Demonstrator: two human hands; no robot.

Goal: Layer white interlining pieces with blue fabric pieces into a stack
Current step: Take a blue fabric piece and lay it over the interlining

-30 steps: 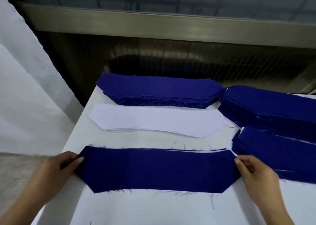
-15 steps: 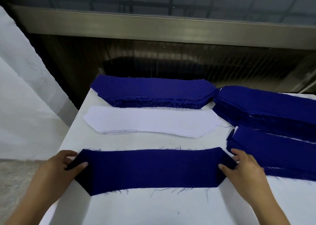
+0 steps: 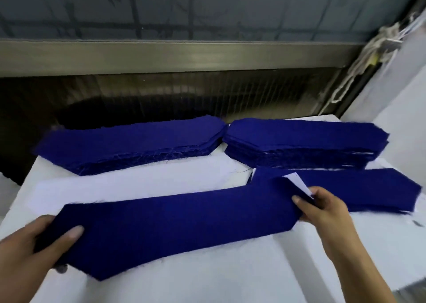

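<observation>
Two hands: left hand (image 3: pixel 34 240) and right hand (image 3: pixel 322 212) are both at work, one on each end of a single blue fabric piece (image 3: pixel 175 226).
Left hand: thumb lies on top and the rest curls under the pointed left end, a firm grip.
Right hand: fingers (image 3: pixel 330 193) and thumb pinch the right end. A white interlining piece (image 3: pixel 297 182) peeks out just behind that end. Whether it's in the pinch too, I can't tell.
Blue fabric piece: stretched long across the near side of the desk (image 3: pixel 207 279), its right end reaching over the left tip of the layered stack (image 3: pixel 359 187).
Layered stack: front right, blue on top, slivers of white showing along its edges.
White interlining pile (image 3: pixel 138 182): flat on the desk, just behind the held piece and partly covered by it.
Blue stacks: two thick ones at the back, the back-left blue stack (image 3: pixel 129 143) and the back-right blue stack (image 3: pixel 304 141), tips almost meeting, frayed threads along their near edges.
</observation>
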